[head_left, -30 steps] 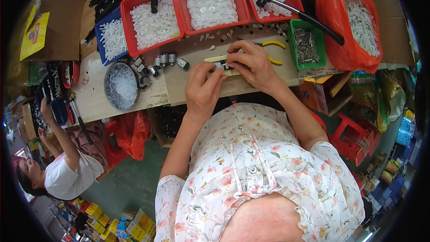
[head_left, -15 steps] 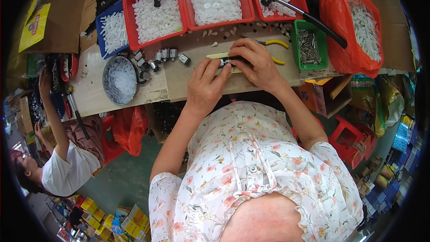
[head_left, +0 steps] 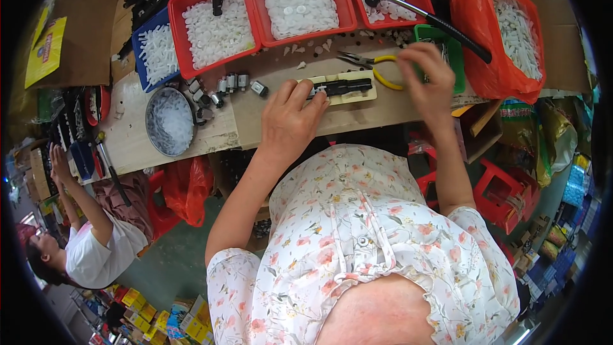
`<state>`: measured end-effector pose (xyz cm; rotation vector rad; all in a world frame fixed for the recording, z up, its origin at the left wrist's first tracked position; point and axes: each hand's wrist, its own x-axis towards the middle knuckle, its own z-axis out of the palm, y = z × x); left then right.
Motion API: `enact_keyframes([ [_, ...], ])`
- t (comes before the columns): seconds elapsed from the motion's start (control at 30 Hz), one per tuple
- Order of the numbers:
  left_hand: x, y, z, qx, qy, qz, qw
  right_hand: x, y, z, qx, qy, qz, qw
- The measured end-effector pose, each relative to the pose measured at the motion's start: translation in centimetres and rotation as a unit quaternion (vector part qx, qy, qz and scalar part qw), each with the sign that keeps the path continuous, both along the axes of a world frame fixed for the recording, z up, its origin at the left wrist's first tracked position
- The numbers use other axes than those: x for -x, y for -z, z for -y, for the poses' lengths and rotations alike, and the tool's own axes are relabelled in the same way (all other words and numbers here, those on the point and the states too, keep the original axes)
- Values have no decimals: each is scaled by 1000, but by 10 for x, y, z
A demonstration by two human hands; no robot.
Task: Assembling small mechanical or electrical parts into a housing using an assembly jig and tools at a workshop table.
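Note:
A long black plastic part [head_left: 348,86] lies in a cream holder block [head_left: 363,96] on the workbench. My left hand [head_left: 288,118] is closed on its left end, fingertips and thumb pressing there and hiding that end. My right hand [head_left: 433,83] is raised beside the green bin [head_left: 455,58], covering part of it. Its fingers are bent with a gap from the thumb, and nothing shows between them. Pliers with yellow handles [head_left: 385,70] rest just behind the holder, between the two hands.
Red trays [head_left: 258,10] of white plastic pieces line the back, with a blue tray [head_left: 142,67] at left. A hammer [head_left: 440,22] lies across the right side. Small metal motors [head_left: 231,82] and a round metal bowl [head_left: 191,129] sit left. A co-worker [head_left: 96,249] is at far left.
My right hand has left the black part and moved right to the green bin, uncovering the holder and pliers. My left hand stays at the part. The co-worker's raised arm has come down.

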<state>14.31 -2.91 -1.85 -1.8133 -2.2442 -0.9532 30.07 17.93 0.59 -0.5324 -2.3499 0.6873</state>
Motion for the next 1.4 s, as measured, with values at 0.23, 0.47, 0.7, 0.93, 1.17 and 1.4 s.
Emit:
enact_keyframes([
  [0.23,19,-11,-11,26,34,71,997,-42,12,-39,-52,111,198,973],
  [0.47,76,-18,-70,-31,-12,32,999,-43,9,-43,-34,98,213,972],
  [0.7,110,-6,-113,112,-38,-69,991,-55,14,-46,-33,93,144,985],
  [0.93,117,2,-113,93,-21,-102,990,-41,-6,-30,72,128,57,987],
  [1.17,100,-18,-96,-31,-27,25,999,6,-14,1,133,52,-35,989],
  [1.4,46,-44,-62,-13,-72,591,803,52,-16,33,200,-82,-152,964],
])
